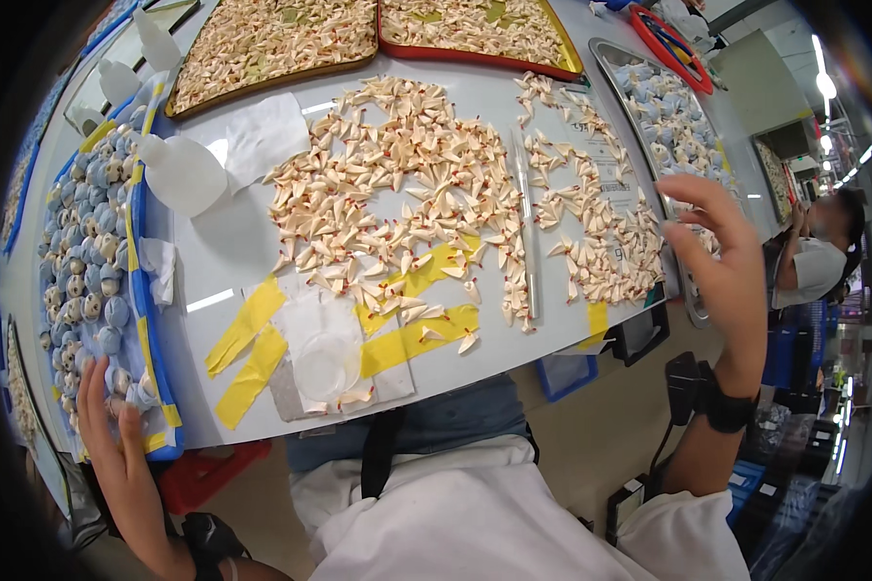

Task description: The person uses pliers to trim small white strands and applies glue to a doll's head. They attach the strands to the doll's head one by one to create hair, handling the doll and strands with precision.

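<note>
At the near left, my left hand (116, 460) reaches over the corner of a blue-rimmed tray (138, 281), its fingers stretched and its thumb apart. Small round blue-and-cream painted pieces (92, 252) fill that tray, some right beside my fingertips. My right hand (722, 261) is raised by the near side of a metal tray (615, 77) at the right, which holds similar blue-and-cream pieces (664, 107). Its thumb and fingers are bent but apart, with nothing visible between them. Many small cream cone-shaped pieces with red tips (397, 184) lie spread across the white table (223, 281) between my hands.
Two trays heaped with cream pieces (281, 44) stand at the back. White plastic bottles (179, 174) and a tissue (266, 136) are at the left. A slim pen-like tool (526, 223), yellow tape (252, 378) and a small clear round dish (325, 368) lie on the table. Another person (824, 247) sits far right.
</note>
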`<control>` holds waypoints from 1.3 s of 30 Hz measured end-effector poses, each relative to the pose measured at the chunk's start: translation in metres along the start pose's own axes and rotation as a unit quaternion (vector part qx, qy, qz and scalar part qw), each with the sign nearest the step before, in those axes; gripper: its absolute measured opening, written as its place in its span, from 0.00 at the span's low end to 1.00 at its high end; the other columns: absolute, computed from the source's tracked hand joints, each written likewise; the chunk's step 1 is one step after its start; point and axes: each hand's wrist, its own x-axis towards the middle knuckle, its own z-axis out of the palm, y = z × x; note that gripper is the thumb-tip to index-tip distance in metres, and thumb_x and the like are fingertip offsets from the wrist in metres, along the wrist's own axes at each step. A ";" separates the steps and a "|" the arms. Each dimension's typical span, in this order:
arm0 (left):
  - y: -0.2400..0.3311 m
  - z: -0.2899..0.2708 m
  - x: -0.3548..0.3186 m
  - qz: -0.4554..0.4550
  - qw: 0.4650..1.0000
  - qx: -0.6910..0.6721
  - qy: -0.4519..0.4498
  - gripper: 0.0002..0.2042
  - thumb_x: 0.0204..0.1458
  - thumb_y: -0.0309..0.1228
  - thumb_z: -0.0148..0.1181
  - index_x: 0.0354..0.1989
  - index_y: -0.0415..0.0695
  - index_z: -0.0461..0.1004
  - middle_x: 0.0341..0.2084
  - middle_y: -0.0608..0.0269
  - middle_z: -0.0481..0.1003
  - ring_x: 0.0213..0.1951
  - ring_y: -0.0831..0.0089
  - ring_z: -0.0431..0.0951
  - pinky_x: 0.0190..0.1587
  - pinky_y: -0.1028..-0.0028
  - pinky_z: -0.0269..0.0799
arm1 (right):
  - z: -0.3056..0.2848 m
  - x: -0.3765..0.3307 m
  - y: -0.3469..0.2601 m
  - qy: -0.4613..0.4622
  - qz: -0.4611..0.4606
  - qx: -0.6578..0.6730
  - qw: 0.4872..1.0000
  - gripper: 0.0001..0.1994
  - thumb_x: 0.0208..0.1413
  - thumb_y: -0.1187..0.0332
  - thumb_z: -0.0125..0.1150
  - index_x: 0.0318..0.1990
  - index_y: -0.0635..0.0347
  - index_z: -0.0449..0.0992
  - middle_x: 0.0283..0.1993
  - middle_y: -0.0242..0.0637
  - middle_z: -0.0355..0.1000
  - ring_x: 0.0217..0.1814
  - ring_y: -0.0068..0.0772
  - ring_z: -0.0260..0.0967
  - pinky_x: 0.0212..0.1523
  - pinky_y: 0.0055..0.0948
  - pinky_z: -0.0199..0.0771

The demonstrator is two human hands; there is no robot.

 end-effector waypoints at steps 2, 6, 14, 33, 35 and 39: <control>0.005 0.003 0.008 -0.023 0.998 -0.055 -0.006 0.18 0.60 0.31 0.45 0.58 0.42 0.63 0.55 0.54 0.64 0.59 0.63 0.60 0.59 0.69 0.55 | 0.018 0.010 -0.008 -0.036 -0.037 0.002 0.999 0.14 0.46 0.75 0.57 0.43 0.61 0.73 0.45 0.37 0.71 0.48 0.33 0.67 0.44 0.28 0.67; 0.015 0.006 0.026 0.040 0.995 -0.094 -0.012 0.14 0.59 0.28 0.46 0.53 0.39 0.66 0.48 0.56 0.66 0.52 0.66 0.65 0.55 0.73 0.58 | 0.039 0.029 -0.005 -0.084 -0.034 0.002 0.996 0.10 0.43 0.76 0.58 0.37 0.62 0.74 0.37 0.39 0.70 0.40 0.38 0.68 0.39 0.30 0.66; -0.008 0.017 0.039 0.016 0.988 -0.152 0.012 0.06 0.58 0.24 0.48 0.41 0.37 0.68 0.38 0.61 0.69 0.37 0.75 0.69 0.41 0.79 0.64 | 0.041 0.038 -0.004 -0.046 -0.077 -0.072 0.993 0.05 0.43 0.75 0.60 0.29 0.65 0.73 0.29 0.38 0.69 0.31 0.35 0.68 0.32 0.29 0.65; 0.070 0.036 -0.032 0.027 0.716 -0.695 -0.064 0.20 0.45 0.30 0.67 0.42 0.38 0.64 0.39 0.50 0.66 0.33 0.64 0.76 0.33 0.75 0.78 | 0.038 -0.024 -0.055 -0.065 0.024 0.383 0.921 0.08 0.41 0.81 0.62 0.31 0.66 0.72 0.33 0.39 0.68 0.34 0.25 0.65 0.36 0.20 0.65; 0.072 0.049 -0.035 0.063 0.665 -0.736 -0.110 0.18 0.45 0.25 0.65 0.42 0.36 0.64 0.39 0.49 0.67 0.36 0.63 0.76 0.37 0.71 0.78 | 0.045 -0.026 -0.063 -0.074 0.016 0.408 0.910 0.08 0.40 0.81 0.63 0.31 0.66 0.73 0.33 0.39 0.68 0.33 0.26 0.65 0.34 0.20 0.65; 0.076 0.058 -0.039 0.098 0.630 -0.755 -0.154 0.17 0.45 0.21 0.64 0.43 0.34 0.66 0.40 0.46 0.68 0.42 0.62 0.75 0.42 0.68 0.77 | 0.064 -0.019 -0.085 -0.059 -0.012 0.391 0.918 0.09 0.41 0.74 0.67 0.29 0.63 0.71 0.31 0.41 0.68 0.31 0.28 0.67 0.32 0.22 0.67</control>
